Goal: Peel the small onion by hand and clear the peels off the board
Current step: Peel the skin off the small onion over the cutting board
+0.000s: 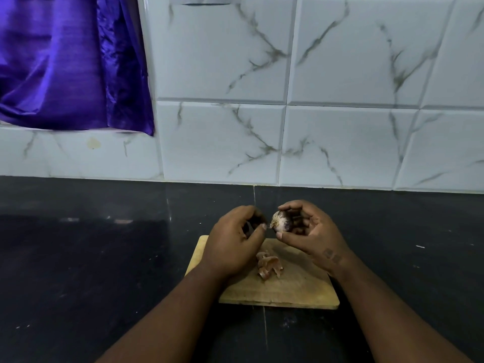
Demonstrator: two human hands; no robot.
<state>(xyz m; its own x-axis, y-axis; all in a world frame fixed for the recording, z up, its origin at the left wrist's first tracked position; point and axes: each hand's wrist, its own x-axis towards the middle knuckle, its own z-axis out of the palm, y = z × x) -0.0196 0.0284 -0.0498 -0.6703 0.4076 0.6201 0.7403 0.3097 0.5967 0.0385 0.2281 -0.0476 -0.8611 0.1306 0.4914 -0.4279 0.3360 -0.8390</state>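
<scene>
My right hand (314, 231) cups the small onion (281, 221), pale with purple streaks, above the far edge of the wooden cutting board (296, 286). My left hand (235, 242) is curled just left of the onion, fingers closed around something dark that looks like a strip of peel (248, 226); it is blurred. A small heap of brownish peels (268, 265) lies on the board between my wrists.
The board sits on a dark stone counter (91, 258) against a white marbled tile wall (288, 113). A purple curtain (65, 61) hangs at the upper left. A seam in the counter runs under the board.
</scene>
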